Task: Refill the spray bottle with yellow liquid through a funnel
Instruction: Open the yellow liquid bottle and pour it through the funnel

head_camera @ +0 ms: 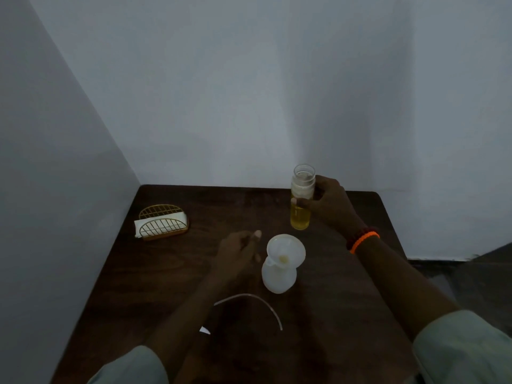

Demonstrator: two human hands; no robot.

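A clear bottle [301, 200] with yellow liquid in its lower half stands upright on the dark wooden table [171, 273] at the back right. My right hand [328, 202] grips it around the middle. A white frosted spray bottle [278, 275] stands nearer to me, with a white funnel [286, 252] seated in its neck and a trace of yellow at the funnel's bottom. My left hand [238, 252] hovers just left of the funnel with its fingers loosely curled, holding nothing that I can see. A thin curved dip tube [259, 300] lies on the table in front of the spray bottle.
A gold wire napkin holder [163, 221] with white napkins stands at the left of the table. Grey walls close in behind and on the left. A small white piece [205, 330] shows beside my left forearm. The table's right edge drops to the floor.
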